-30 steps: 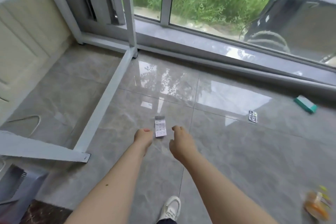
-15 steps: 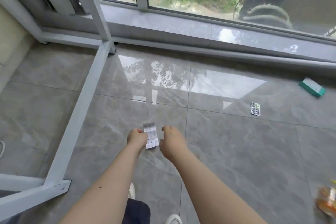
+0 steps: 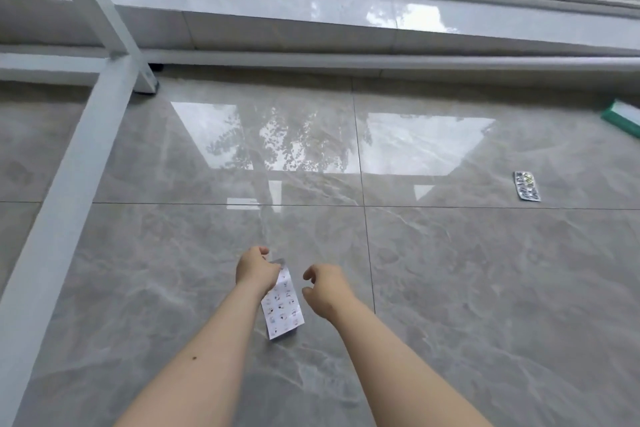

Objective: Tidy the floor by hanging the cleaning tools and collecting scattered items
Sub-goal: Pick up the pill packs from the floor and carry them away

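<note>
Your two bare forearms reach forward over the glossy grey marble-pattern floor tiles (image 3: 485,288). Your left hand (image 3: 254,269) grips the top end of a small white paper leaflet with rows of little printed pictures (image 3: 283,308); the fingers are curled round its upper edge. The leaflet hangs down from this hand, between your two wrists, and its lower corner is close to the floor; you cannot tell if it touches the tile. Your right hand (image 3: 327,289) is just beside the leaflet, not touching it, with the fingers loosely curled and holding nothing.

Further away on the right, a silver foil blister pack of pills (image 3: 527,186) lies flat on the tile, well apart from your hands. Beyond it, at the right edge, a green and white flat box (image 3: 623,116) lies on the floor, partly cut by the view. On the left, a white metal frame bar (image 3: 69,191) runs along the floor to an upright post. At the far side there is the grey stone window sill (image 3: 311,10) below the glass.
</note>
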Available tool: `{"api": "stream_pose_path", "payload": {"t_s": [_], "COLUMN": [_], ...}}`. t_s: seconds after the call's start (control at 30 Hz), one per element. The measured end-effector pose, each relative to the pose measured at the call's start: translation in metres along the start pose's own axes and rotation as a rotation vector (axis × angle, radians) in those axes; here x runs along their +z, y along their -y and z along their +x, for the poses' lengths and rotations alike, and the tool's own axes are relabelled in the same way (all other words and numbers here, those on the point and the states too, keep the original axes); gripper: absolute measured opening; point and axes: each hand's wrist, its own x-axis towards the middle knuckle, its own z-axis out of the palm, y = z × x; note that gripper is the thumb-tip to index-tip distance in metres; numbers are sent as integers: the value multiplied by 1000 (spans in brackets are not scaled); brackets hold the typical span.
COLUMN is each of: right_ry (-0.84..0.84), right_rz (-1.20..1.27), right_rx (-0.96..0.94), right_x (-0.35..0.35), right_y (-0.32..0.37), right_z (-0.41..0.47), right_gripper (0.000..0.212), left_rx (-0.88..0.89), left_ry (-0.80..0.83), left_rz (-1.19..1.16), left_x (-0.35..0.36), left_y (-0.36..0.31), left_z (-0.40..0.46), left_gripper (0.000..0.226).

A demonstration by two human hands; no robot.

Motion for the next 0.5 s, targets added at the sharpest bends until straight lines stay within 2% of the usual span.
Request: {"api": "stream_pose_path", "payload": {"t_s": [0.13,0.27,0.33,0.43,0.5], "right_ry": [2,-17,-45,-74,-85], "right_rz": [56,89,124,139,133], "right_rx": [9,-16,-11,19,21], "right_x": [38,66,79,93,98], "right_y": [-16,-21,-22,-25,-28], "right_z": [59,103,116,127,131], "right_gripper": [40,41,36,38,42], "left_rx": [88,108,103,139,152], "left_ry": [-5,34,28,-40,-62], "left_rz": [270,378,431,485,464], "left_x": [21,34,41,49,53], "left_y": [26,46,55,63,66], "left_z": [56,91,103,112,115], "left_gripper": [53,50,41,13,16]}}
